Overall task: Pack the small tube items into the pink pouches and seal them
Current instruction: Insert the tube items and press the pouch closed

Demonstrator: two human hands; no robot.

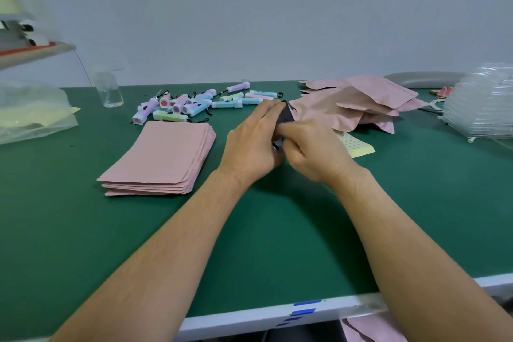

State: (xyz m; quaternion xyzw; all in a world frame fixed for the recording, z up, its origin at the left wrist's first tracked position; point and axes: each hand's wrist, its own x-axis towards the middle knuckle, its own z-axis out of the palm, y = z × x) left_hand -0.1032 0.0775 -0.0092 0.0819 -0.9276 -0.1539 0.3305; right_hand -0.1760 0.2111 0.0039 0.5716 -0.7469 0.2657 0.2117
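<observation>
Though half-hidden, pouch between fingers.

A clear cup is standing at the back left of the green table. A plastic bag is lying at its left edge. Clear trays are sitting stacked at its right edge. Blue tape is sticking to its front rim.

A packing workbench in a small workshop: a green mat on the table, stacked pink pouches left of centre, pastel tubes heaped behind.
</observation>
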